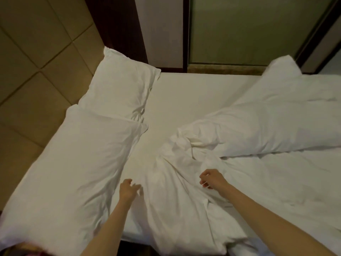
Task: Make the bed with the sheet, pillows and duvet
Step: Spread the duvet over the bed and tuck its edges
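Left hand [129, 189] reaches forward, loosely spread; right hand [212, 179] curled.

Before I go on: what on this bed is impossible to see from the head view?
All in the head view:
- Duvet: right part runs off the frame's right edge.
- Sheet: the part under the duvet is hidden.
- Near pillow: lower corner blurred and cut off bottom-left.
- Right hand: fingers curled; whether they pinch the duvet is unclear.

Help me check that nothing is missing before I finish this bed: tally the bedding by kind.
Pillows: 2
Duvet: 1 (crumpled; the puffy fold on the right looks like part of it)
Sheet: 1
Total: 4
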A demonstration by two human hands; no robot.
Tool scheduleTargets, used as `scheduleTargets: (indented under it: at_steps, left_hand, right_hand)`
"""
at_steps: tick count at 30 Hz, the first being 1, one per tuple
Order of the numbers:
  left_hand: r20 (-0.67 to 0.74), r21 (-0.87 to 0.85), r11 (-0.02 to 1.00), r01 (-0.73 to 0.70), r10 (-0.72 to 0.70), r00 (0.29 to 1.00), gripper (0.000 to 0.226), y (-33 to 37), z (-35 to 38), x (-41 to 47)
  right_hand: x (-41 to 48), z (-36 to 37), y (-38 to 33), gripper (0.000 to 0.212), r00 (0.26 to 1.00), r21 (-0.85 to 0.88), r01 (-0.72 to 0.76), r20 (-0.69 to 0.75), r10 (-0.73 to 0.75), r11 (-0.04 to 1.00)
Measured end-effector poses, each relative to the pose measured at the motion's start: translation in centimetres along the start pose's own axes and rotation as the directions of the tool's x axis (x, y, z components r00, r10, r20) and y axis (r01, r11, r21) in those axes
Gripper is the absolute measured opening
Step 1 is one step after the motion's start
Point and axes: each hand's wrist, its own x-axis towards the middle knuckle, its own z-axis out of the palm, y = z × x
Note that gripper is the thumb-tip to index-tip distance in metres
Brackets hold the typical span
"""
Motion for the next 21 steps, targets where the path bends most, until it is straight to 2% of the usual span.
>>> scheduleTargets:
  at_steps: [2, 4, 5, 7, 10, 12, 14, 16, 19, 21]
  left_hand:
    - [0.070, 0.028, 0.993, 0.117, -0.119, 0.990, 0.093, -1.6, 0.7, 0.5]
    - [0.092, 0.116, 0.984, 0.136, -0.147, 0.985, 0.111, -2.5, 1.8, 0.6]
    - [0.102, 0.103, 0.983, 0.152, -0.162, 0.981, 0.118, -2.5, 2.3, 0.2]
    - [0.111, -0.065, 0.961, 0.268, -0.260, 0.959, 0.127, -2.5, 3.2, -0.7]
    - [0.165, -0.352, 0.840, 0.412, -0.378, 0.911, 0.137, -3.5, 3.9, -0.2]
    - [0.290, -0.479, 0.764, 0.432, -0.327, 0.900, 0.128, -3.9, 3.8, 0.3]
    - [0.374, -0.489, 0.779, 0.393, -0.219, 0.901, 0.096, -2.7, 3.5, 0.1]
    - [0.377, -0.505, 0.802, 0.319, -0.128, 0.917, 0.061, -0.5, 3.3, -0.5]
    - [0.363, -0.508, 0.837, 0.202, -0.004, 0.932, 0.049, 3.8, 2.2, -2.6]
    - [0.380, -0.544, 0.826, 0.150, 0.083, 0.921, 0.042, 6.4, 1.2, -4.8]
  right_hand:
    - [-0.3, 0.4, 0.2, 0.015, 1.000, -0.027, -0.011, -0.006, 0.010, 1.000]
    - [-0.2, 0.7, 0.6, 0.010, 0.999, -0.034, -0.034, 0.005, 0.035, 0.999]
    - [-0.3, 0.9, 0.8, 0.006, 0.999, -0.036, -0.045, 0.020, 0.046, 0.998]
    - [-0.4, 1.5, 1.0, 0.019, 0.996, -0.050, -0.049, 0.077, 0.053, 0.998]
    - [-1.0, 3.2, 0.7, 0.045, 0.979, -0.081, -0.025, 0.202, 0.041, 0.996]
    - [-1.3, 4.7, 0.5, 0.062, 0.961, -0.090, 0.004, 0.276, 0.021, 0.996]
    - [-1.7, 6.0, 0.0, 0.076, 0.945, -0.139, 0.056, 0.328, -0.007, 0.989]
    - [-1.7, 7.0, -0.8, 0.085, 0.939, -0.172, 0.108, 0.342, -0.044, 0.979]
    - [-1.2, 7.4, -1.6, 0.099, 0.932, -0.010, 0.144, 0.337, -0.133, 0.989]
    - [-0.6, 7.3, -2.2, 0.107, 0.951, 0.167, 0.082, 0.281, -0.127, 0.983]
